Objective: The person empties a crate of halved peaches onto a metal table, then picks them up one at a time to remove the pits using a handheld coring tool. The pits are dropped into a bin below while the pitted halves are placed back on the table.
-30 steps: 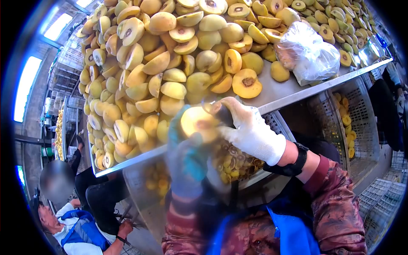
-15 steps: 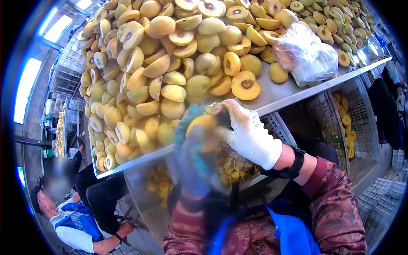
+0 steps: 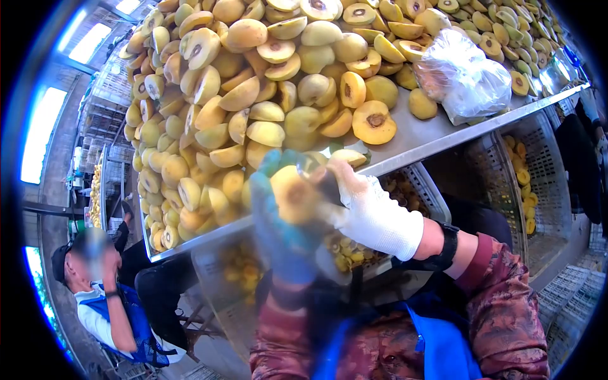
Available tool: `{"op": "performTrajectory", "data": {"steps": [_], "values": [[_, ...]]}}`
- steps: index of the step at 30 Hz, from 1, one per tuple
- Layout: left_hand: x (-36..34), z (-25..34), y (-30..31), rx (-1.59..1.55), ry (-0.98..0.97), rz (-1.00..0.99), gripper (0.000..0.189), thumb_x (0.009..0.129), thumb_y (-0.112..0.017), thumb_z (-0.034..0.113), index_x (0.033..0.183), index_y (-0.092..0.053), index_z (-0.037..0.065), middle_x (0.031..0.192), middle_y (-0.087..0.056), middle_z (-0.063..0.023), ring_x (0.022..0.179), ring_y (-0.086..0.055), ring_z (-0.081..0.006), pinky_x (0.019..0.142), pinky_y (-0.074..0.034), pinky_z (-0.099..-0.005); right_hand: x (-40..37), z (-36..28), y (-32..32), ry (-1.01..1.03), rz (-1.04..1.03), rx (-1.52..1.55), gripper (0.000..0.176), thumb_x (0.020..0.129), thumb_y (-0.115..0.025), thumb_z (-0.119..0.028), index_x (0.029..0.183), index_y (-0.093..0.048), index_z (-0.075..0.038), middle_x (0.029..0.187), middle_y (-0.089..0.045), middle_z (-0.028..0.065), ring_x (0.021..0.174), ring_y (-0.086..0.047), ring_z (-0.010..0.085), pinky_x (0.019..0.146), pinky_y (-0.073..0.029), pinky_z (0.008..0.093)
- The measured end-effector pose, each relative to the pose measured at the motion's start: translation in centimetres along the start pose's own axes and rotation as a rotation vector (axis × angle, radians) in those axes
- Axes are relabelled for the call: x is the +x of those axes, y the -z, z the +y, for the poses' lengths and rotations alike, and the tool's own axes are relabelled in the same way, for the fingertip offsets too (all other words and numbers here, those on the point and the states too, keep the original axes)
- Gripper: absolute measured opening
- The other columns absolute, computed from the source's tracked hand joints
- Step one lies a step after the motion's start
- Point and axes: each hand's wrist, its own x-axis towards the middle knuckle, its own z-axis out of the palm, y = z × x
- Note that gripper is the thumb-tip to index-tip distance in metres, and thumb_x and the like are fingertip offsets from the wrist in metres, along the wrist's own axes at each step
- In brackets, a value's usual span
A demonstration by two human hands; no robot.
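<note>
My left hand (image 3: 282,209), in a teal and blue glove smeared by motion, is wrapped round a yellow peach half (image 3: 296,195), cut face showing. My right hand (image 3: 373,202), in a white knit glove, grips a small dark-handled tool with a shiny metal end (image 3: 308,166). The tool's end is at the upper edge of the fruit; its exact shape is blurred. Both hands are in front of the metal table's rim (image 3: 430,144). Just behind my right fingers, another peach half (image 3: 349,157) lies by the rim.
A large heap of peach halves (image 3: 253,95) covers the table. A tied clear plastic bag (image 3: 472,79) lies on it at right. Crates below hold cut fruit: one under my hands (image 3: 430,190), another at right (image 3: 544,183). A person (image 3: 120,304) sits at left.
The held peach half has turned so its cut face shows more. A peach half now lies by the rim behind my right hand. The person at left has raised a hand to their head.
</note>
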Motion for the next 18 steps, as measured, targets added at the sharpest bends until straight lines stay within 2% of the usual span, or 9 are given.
{"op": "performTrajectory", "data": {"steps": [1, 2, 4, 7, 8, 11, 14, 16, 18], "values": [[0.0, 0.4, 0.0, -0.219, 0.110, 0.069, 0.054, 0.106, -0.037, 0.042, 0.133, -0.048, -0.003, 0.125, -0.059, -0.0175, 0.114, -0.057, -0.0274, 0.101, -0.046, -0.0413, -0.1, 0.1, 0.0, -0.043, -0.055, -0.010, 0.037, 0.090, -0.066, -0.024, 0.113, -0.044, -0.002, 0.090, -0.063, 0.0256, 0.082, -0.063, 0.0458, 0.069, -0.050, 0.0498], [0.1, 0.6, 0.0, -0.221, 0.093, 0.092, 0.054, 0.106, -0.037, 0.042, 0.134, -0.047, -0.003, 0.126, -0.059, -0.0177, 0.116, -0.057, -0.0280, 0.102, -0.046, -0.0424, -0.3, 0.2, 0.0, -0.086, -0.108, -0.022, 0.037, 0.090, -0.066, -0.024, 0.112, -0.045, -0.002, 0.089, -0.063, 0.0257, 0.081, -0.063, 0.0456, 0.069, -0.050, 0.0499], [0.1, 1.1, -0.2, -0.464, 0.160, 0.146, 0.056, 0.106, -0.035, 0.043, 0.136, -0.046, -0.003, 0.131, -0.056, -0.0179, 0.121, -0.055, -0.0296, 0.106, -0.044, -0.0456, -0.5, -0.3, 0.0, -0.164, -0.182, -0.009, 0.035, 0.091, -0.065, -0.023, 0.108, -0.045, -0.001, 0.086, -0.063, 0.0259, 0.080, -0.062, 0.0456, 0.069, -0.049, 0.0497], [-0.3, 1.1, -0.4, -0.332, 0.085, 0.115, 0.056, 0.106, -0.033, 0.043, 0.136, -0.046, -0.002, 0.133, -0.054, -0.0177, 0.123, -0.053, -0.0304, 0.108, -0.042, -0.0462, -0.6, 0.3, -0.8, -0.159, -0.230, 0.083, 0.033, 0.091, -0.064, -0.023, 0.107, -0.046, 0.000, 0.085, -0.062, 0.0257, 0.080, -0.062, 0.0459, 0.069, -0.049, 0.0502], [-0.3, 1.1, -0.4, -0.310, 0.087, 0.117, 0.056, 0.106, -0.033, 0.044, 0.135, -0.046, -0.002, 0.133, -0.054, -0.0177, 0.123, -0.053, -0.0306, 0.108, -0.042, -0.0459, -0.9, 0.5, -1.1, -0.093, -0.174, 0.060, 0.031, 0.091, -0.064, -0.019, 0.107, -0.047, 0.001, 0.085, -0.061, 0.0265, 0.080, -0.060, 0.0468, 0.069, -0.048, 0.0489], [-0.5, 0.9, 0.1, -0.157, 0.041, 0.109, 0.057, 0.106, -0.032, 0.045, 0.134, -0.047, -0.002, 0.131, -0.055, -0.0175, 0.122, -0.053, -0.0311, 0.107, -0.042, -0.0451, -1.4, 0.8, -1.6, -0.051, -0.157, 0.088, 0.031, 0.098, -0.053, -0.028, 0.105, -0.050, 0.002, 0.085, -0.062, 0.0238, 0.073, -0.057, 0.0424, 0.071, -0.048, 0.0471], [-0.9, 0.4, 0.7, 0.067, -0.052, 0.078, 0.058, 0.105, -0.032, 0.045, 0.133, -0.047, -0.003, 0.130, -0.055, -0.0175, 0.119, -0.055, -0.0312, 0.105, -0.043, -0.0443, -1.5, 0.5, -1.7, -0.135, -0.156, 0.267, 0.046, 0.104, -0.037, -0.039, 0.100, -0.054, 0.003, 0.084, -0.062, 0.0191, 0.070, -0.052, 0.0346, 0.071, -0.047, 0.0451], [-1.0, 0.4, 0.7, 0.077, -0.069, 0.073, 0.058, 0.105, -0.032, 0.045, 0.133, -0.047, -0.003, 0.129, -0.056, -0.0178, 0.117, -0.056, -0.0310, 0.104, -0.044, -0.0441, -1.5, 0.9, -2.2, -0.200, -0.184, 0.295, 0.057, 0.105, -0.027, -0.046, 0.097, -0.056, 0.003, 0.084, -0.062, 0.0164, 0.069, -0.049, 0.0306, 0.071, -0.046, 0.0443], [-1.1, 0.2, 1.0, 0.069, -0.108, 0.048, 0.058, 0.105, -0.032, 0.045, 0.132, -0.047, -0.004, 0.128, -0.056, -0.0183, 0.115, -0.056, -0.0310, 0.103, -0.044, -0.0439, -1.4, 1.6, -2.9, -0.197, -0.199, 0.305, 0.058, 0.105, -0.024, -0.045, 0.096, -0.056, 0.002, 0.083, -0.061, 0.0152, 0.068, -0.049, 0.0291, 0.070, -0.046, 0.0434]]}}
